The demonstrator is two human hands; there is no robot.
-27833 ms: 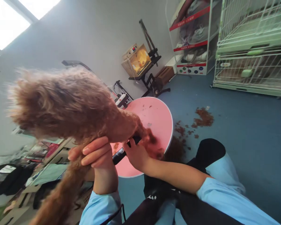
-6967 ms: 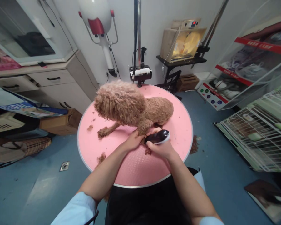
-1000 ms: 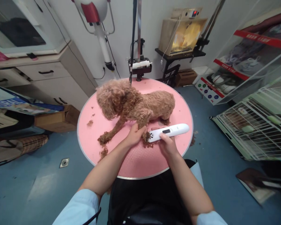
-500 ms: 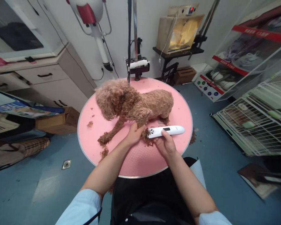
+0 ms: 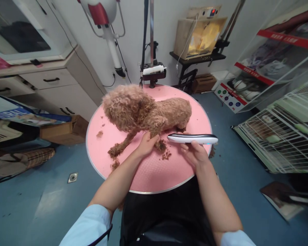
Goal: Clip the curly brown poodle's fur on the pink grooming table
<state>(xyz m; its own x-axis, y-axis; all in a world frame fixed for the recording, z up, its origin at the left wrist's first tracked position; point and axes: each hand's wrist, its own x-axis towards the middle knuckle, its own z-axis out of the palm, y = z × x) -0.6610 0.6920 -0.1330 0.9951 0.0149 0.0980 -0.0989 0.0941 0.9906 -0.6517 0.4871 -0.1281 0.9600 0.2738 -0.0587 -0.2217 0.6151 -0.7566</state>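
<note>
A curly brown dog (image 5: 166,112) lies on a round pink grooming table (image 5: 154,176), its head toward the left. My left hand (image 5: 146,144) is closed around one of its front legs, just above the paw (image 5: 160,146). In my right hand (image 5: 195,153) is a white and dark hair clipper (image 5: 193,138), turned edge-on. The clipper's head points left, a short gap from the paw. Clipped fur (image 5: 166,155) lies beside that paw. The dog's other front paw (image 5: 115,151) stretches out to the left, with more loose fur near it.
Behind the table stands a metal post (image 5: 151,34) with a white tube (image 5: 154,70) on its holder. A dryer (image 5: 105,20) hangs at the back left. Wire cage panels (image 5: 284,126) stand at the right, cabinets (image 5: 51,82) and an open cardboard box (image 5: 64,131) at the left.
My right hand has drawn the clipper right, off the paw, and rolled it onto its edge. The dog's head has dipped slightly. My left hand keeps its hold on the leg.
</note>
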